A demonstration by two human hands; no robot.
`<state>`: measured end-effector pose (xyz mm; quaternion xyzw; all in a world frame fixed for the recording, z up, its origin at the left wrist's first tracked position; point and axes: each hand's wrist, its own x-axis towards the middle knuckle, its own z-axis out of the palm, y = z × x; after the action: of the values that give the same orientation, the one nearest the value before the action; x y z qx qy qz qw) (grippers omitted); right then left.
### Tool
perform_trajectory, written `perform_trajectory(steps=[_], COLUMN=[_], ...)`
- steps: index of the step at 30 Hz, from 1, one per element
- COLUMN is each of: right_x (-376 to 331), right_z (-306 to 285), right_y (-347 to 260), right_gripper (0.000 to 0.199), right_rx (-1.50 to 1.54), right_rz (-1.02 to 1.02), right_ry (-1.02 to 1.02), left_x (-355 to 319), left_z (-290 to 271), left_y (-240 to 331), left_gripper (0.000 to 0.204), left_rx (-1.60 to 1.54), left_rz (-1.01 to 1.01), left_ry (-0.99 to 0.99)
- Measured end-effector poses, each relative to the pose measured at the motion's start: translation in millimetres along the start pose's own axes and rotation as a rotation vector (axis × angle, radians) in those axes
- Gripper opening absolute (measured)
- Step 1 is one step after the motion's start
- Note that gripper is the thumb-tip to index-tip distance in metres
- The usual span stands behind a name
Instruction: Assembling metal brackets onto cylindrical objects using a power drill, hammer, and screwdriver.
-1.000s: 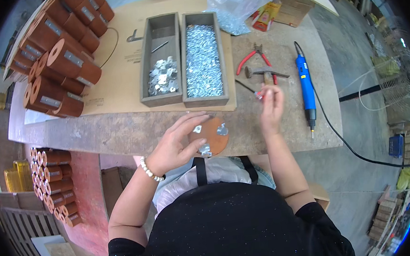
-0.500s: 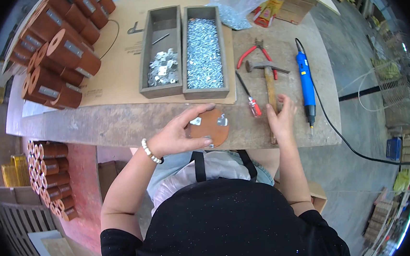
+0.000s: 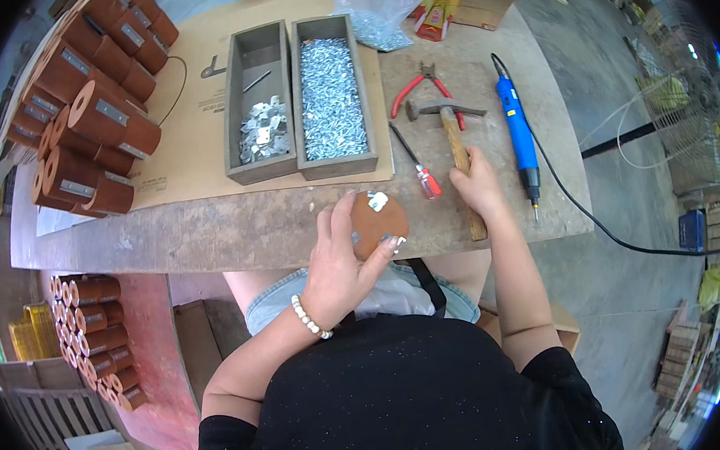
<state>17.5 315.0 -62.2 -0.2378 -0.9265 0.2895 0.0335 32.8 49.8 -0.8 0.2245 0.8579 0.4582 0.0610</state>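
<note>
At the table's front edge, my left hand (image 3: pixel 339 259) holds a round brown piece (image 3: pixel 378 222), fingers on its left side and thumb on its near edge. Small shiny metal plates sit at the rim of this piece; how deep it is cannot be seen. My right hand (image 3: pixel 479 185) is closed round the wooden handle of a hammer (image 3: pixel 453 137), which lies with its head pointing away from me. Left of the hammer is a screwdriver (image 3: pixel 428 181) with a red and clear handle. Red-handled pliers (image 3: pixel 403 95) lie beyond it.
Two grey trays stand farther back: one (image 3: pixel 235 142) with small metal plates and a rod, one (image 3: pixel 366 114) full of small silvery fasteners. A blue corded power screwdriver (image 3: pixel 519 132) lies at right. Brown cylinders (image 3: pixel 99 110) are stacked at left. A clear plastic bag (image 3: pixel 385 3) lies behind.
My right hand has closed round the hammer's handle. My left hand has turned the round piece, so its metal plates sit at different places. The whole view has shifted slightly.
</note>
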Motion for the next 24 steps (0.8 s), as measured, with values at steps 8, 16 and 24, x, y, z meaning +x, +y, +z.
perform_trajectory(steps=[8,16,24], right_x=[-58,-130,-163], right_z=[-72,-119,-94], right_y=[-7,-21,-21], right_gripper=[0.044,0.045,0.044], right_rx=[0.827,0.834,0.891], right_rz=[0.016,-0.035,-0.076], right_ry=[0.007,0.133,0.113], left_x=[4,12,34], left_z=[-6,-19,-33], left_y=[1,7,3], left_gripper=[0.065,0.060,0.069], left_rx=[0.052,0.158,0.259], left_rz=[0.008,-0.032,0.458], left_ry=[-0.104,-0.250,-0.194])
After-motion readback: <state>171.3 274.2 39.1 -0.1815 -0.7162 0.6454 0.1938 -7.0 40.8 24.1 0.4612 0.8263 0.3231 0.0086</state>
